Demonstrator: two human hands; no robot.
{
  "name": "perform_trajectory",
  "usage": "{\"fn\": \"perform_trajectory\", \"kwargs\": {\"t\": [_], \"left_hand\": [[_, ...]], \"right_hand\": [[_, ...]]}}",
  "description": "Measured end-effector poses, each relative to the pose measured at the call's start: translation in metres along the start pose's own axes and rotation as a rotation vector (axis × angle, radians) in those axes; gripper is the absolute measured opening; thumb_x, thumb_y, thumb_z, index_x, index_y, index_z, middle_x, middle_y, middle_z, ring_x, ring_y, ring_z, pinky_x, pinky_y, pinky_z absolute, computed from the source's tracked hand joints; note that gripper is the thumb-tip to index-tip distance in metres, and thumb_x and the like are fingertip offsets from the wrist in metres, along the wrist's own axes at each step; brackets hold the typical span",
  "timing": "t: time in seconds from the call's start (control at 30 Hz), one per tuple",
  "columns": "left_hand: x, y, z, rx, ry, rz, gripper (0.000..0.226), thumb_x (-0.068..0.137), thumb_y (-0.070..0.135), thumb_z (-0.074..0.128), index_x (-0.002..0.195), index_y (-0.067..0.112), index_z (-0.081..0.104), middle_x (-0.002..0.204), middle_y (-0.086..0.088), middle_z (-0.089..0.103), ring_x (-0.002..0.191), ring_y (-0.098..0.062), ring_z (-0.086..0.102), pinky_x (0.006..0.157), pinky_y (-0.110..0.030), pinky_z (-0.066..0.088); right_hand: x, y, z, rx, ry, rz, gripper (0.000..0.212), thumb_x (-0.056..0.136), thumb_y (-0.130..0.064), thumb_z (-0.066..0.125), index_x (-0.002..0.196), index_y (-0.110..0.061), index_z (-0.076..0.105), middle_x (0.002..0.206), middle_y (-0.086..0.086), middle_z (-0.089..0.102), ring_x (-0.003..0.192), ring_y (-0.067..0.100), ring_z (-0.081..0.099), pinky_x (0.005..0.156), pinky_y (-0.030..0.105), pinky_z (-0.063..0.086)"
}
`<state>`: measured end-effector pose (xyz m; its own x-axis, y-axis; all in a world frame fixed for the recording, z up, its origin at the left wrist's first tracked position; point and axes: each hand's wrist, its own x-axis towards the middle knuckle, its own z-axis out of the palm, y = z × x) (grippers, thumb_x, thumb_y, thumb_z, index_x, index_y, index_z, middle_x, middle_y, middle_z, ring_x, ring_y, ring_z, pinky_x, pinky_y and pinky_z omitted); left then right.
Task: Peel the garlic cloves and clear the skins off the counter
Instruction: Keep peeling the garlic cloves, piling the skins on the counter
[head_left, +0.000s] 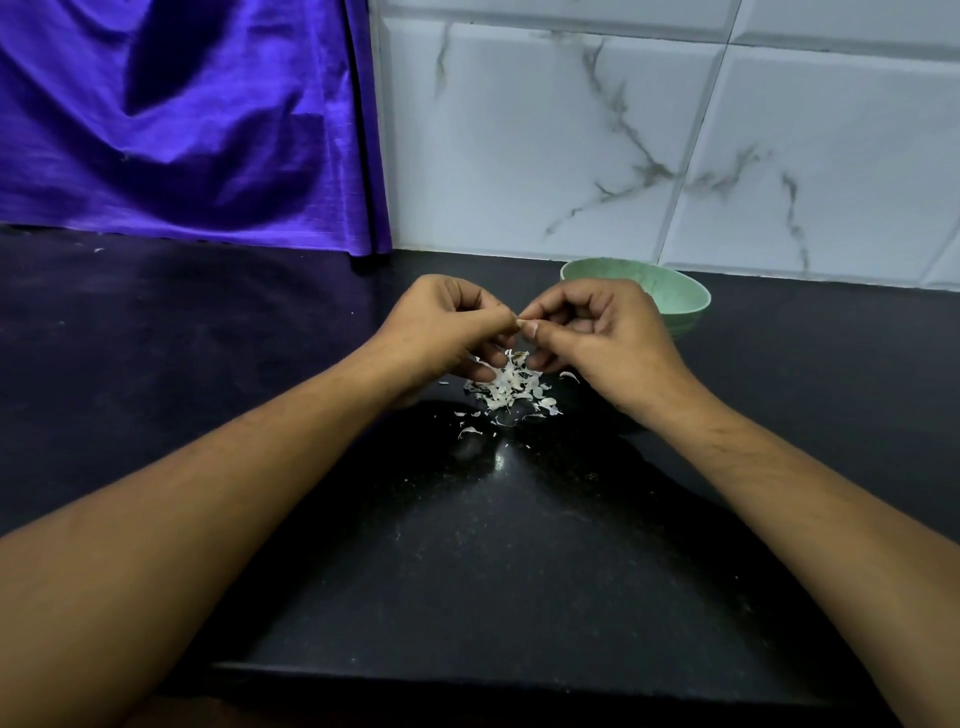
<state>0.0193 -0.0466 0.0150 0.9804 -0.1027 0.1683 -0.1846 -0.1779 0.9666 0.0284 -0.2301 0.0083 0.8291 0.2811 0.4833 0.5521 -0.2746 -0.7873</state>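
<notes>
My left hand (444, 325) and my right hand (597, 332) meet fingertip to fingertip above the black counter (498, 545). Both pinch a small garlic clove (519, 323), mostly hidden by the fingers. Directly under the hands lies a pile of white garlic skins (511, 389), with a few loose flakes scattered toward me. A pale green bowl (670, 293) stands just behind my right hand, and I cannot see what is in it.
A purple cloth (182, 119) hangs at the back left down to the counter. White marble-pattern tiles (675, 130) form the back wall. The counter's front edge (493, 675) runs close below my forearms.
</notes>
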Motion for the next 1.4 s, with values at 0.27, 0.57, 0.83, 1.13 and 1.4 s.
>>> {"fn": "perform_trajectory", "kwargs": {"t": [0.27, 0.57, 0.83, 1.13, 1.4], "left_hand": [[-0.002, 0.002, 0.0, -0.146, -0.08, -0.099, 0.009, 0.095, 0.01, 0.065, 0.093, 0.003, 0.07, 0.075, -0.004, 0.067, 0.06, -0.012, 0.064, 0.053, -0.025, 0.059], [-0.009, 0.004, 0.004, -0.048, -0.196, -0.023, 0.021, 0.106, 0.02, 0.056, 0.097, 0.006, 0.069, 0.088, -0.007, 0.072, 0.064, -0.012, 0.065, 0.051, -0.025, 0.056], [-0.006, 0.001, 0.0, 0.021, -0.128, 0.06, 0.025, 0.103, 0.021, 0.062, 0.102, -0.003, 0.067, 0.089, -0.009, 0.071, 0.067, -0.015, 0.063, 0.055, -0.028, 0.055], [-0.004, 0.002, -0.004, -0.094, -0.104, 0.062, 0.02, 0.102, 0.022, 0.063, 0.104, 0.004, 0.07, 0.092, -0.005, 0.073, 0.069, -0.012, 0.068, 0.056, -0.028, 0.057], [-0.004, 0.001, -0.003, -0.205, -0.092, 0.005, 0.014, 0.094, 0.023, 0.073, 0.097, 0.011, 0.069, 0.09, -0.004, 0.073, 0.069, -0.012, 0.068, 0.058, -0.027, 0.059]], "right_hand": [[0.002, 0.001, -0.002, 0.085, 0.01, -0.022, 0.008, 0.087, -0.005, 0.079, 0.094, -0.004, 0.075, 0.083, 0.015, 0.076, 0.069, 0.029, 0.069, 0.074, 0.05, 0.061], [0.002, -0.007, -0.001, 0.514, 0.059, 0.097, 0.01, 0.082, -0.001, 0.077, 0.087, -0.007, 0.072, 0.083, 0.007, 0.073, 0.075, 0.019, 0.07, 0.073, 0.031, 0.059], [0.002, -0.002, -0.002, 0.347, 0.087, 0.078, 0.014, 0.085, 0.001, 0.077, 0.089, -0.012, 0.071, 0.078, 0.004, 0.074, 0.075, 0.015, 0.07, 0.069, 0.029, 0.055], [0.003, 0.001, -0.002, 0.149, 0.08, -0.022, 0.01, 0.093, -0.008, 0.073, 0.101, -0.01, 0.079, 0.085, 0.003, 0.077, 0.075, 0.011, 0.065, 0.067, 0.031, 0.057], [0.004, 0.0, -0.005, 0.09, 0.027, -0.093, 0.014, 0.093, -0.001, 0.071, 0.102, -0.009, 0.078, 0.082, 0.002, 0.076, 0.073, 0.011, 0.067, 0.065, 0.029, 0.058]]}}
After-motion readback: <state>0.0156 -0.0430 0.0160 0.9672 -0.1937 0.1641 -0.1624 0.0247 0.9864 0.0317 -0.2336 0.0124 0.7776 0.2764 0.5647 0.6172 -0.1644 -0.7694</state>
